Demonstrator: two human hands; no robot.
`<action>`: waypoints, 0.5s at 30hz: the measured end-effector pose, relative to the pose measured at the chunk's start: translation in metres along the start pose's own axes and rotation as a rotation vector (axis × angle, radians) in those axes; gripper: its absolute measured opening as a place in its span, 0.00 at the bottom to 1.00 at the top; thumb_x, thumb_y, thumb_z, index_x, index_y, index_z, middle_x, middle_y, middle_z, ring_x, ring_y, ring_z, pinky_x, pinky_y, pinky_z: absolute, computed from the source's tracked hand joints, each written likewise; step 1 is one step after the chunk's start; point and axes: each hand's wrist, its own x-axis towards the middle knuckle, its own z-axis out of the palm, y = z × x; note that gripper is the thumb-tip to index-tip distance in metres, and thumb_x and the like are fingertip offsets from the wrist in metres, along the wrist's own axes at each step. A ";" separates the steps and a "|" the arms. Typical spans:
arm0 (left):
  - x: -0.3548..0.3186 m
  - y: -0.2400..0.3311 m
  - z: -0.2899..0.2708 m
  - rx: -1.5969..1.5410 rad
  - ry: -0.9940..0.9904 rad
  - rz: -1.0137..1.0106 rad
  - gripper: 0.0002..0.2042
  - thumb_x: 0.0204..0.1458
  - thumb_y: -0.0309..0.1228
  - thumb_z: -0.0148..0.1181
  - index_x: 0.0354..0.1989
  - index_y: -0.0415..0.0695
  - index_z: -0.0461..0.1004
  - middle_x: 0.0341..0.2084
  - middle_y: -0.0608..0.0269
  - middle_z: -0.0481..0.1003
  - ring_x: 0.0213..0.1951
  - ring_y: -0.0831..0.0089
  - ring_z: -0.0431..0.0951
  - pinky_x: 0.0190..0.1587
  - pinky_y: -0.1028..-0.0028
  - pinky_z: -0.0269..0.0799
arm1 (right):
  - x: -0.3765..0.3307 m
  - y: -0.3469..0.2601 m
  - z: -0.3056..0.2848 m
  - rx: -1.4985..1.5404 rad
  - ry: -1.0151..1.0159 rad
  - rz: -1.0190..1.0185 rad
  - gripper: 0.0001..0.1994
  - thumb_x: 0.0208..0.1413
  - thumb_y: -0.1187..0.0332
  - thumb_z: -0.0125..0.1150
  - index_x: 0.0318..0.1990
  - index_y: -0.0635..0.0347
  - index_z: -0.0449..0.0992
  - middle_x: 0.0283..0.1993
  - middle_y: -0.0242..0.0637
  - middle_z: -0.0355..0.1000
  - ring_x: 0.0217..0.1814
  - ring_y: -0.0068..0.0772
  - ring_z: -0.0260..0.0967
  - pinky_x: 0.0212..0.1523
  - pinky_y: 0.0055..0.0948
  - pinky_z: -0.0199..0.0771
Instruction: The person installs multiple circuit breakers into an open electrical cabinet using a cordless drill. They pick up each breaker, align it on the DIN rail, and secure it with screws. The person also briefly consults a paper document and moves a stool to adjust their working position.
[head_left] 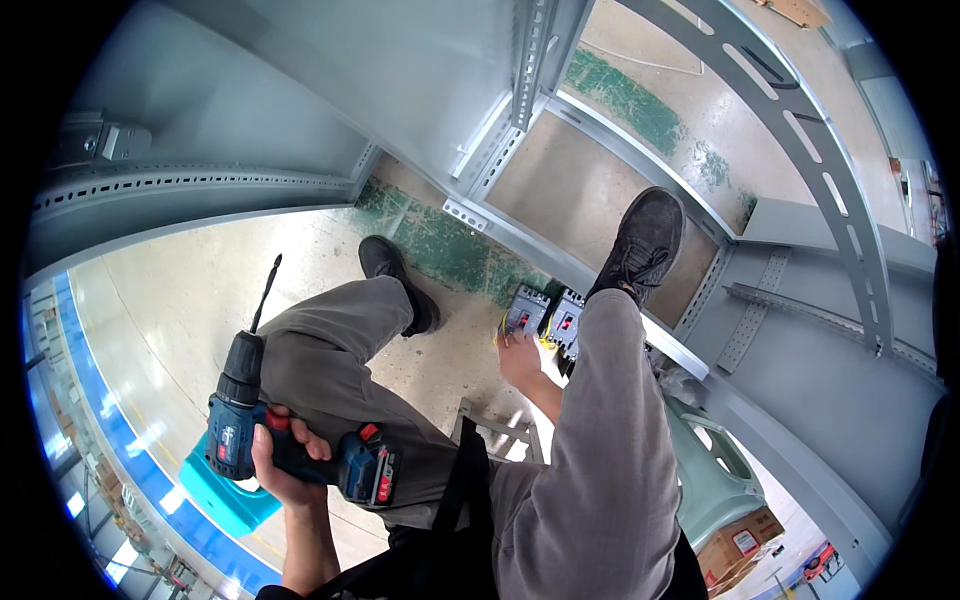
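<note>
My left hand (285, 462) is closed around the handle of a blue and black cordless drill (240, 415). Its long bit (266, 292) points up and away from me, over the floor. My right hand (520, 352) reaches down between my legs. Its fingertips rest against the near edge of a grey circuit breaker (527, 308) that lies on the floor beside a second breaker (567, 322). Something small and yellow (497, 330) shows at the fingers. I cannot tell whether this hand grips anything. My right forearm is partly hidden behind my right leg.
A grey metal cabinet frame (600, 135) with perforated rails lies on the concrete floor; my right shoe (640, 240) stands on its rail and my left shoe (395, 275) on the floor. A pale green plastic stool (712, 470), a teal stool (225, 500) and a cardboard box (742, 540) are nearby.
</note>
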 end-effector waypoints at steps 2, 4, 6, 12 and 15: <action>0.000 0.000 0.000 -0.003 0.007 -0.003 0.20 0.60 0.47 0.49 0.46 0.41 0.66 0.21 0.61 0.68 0.17 0.72 0.68 0.21 0.73 0.68 | 0.003 -0.009 -0.009 0.144 -0.095 0.018 0.30 0.51 0.65 0.57 0.62 0.65 0.63 0.67 0.48 0.59 0.70 0.52 0.54 0.65 0.47 0.60; -0.001 -0.001 0.000 -0.005 0.022 -0.002 0.20 0.59 0.47 0.50 0.46 0.41 0.66 0.22 0.60 0.68 0.17 0.71 0.69 0.22 0.72 0.68 | 0.009 -0.018 -0.021 0.277 -0.118 0.067 0.30 0.52 0.66 0.55 0.64 0.67 0.60 0.67 0.48 0.59 0.69 0.50 0.54 0.64 0.46 0.63; -0.002 -0.003 0.003 -0.001 0.043 -0.001 0.20 0.59 0.47 0.50 0.46 0.41 0.66 0.21 0.61 0.68 0.18 0.72 0.69 0.23 0.72 0.68 | 0.022 -0.018 -0.026 0.400 0.111 -0.093 0.31 0.53 0.64 0.56 0.64 0.67 0.60 0.65 0.49 0.61 0.67 0.52 0.57 0.63 0.44 0.63; -0.002 -0.006 0.012 0.046 0.069 0.022 0.20 0.59 0.47 0.50 0.47 0.41 0.66 0.22 0.61 0.68 0.18 0.72 0.69 0.24 0.72 0.68 | 0.056 -0.001 -0.008 0.707 -0.142 0.070 0.32 0.56 0.58 0.56 0.64 0.66 0.58 0.59 0.54 0.66 0.55 0.59 0.68 0.58 0.41 0.69; -0.005 -0.007 0.011 0.034 0.101 0.030 0.20 0.58 0.47 0.50 0.47 0.41 0.66 0.22 0.61 0.68 0.18 0.72 0.69 0.24 0.72 0.68 | 0.030 0.005 0.003 1.396 -0.340 0.602 0.32 0.60 0.50 0.53 0.66 0.59 0.57 0.59 0.56 0.65 0.57 0.61 0.66 0.58 0.48 0.69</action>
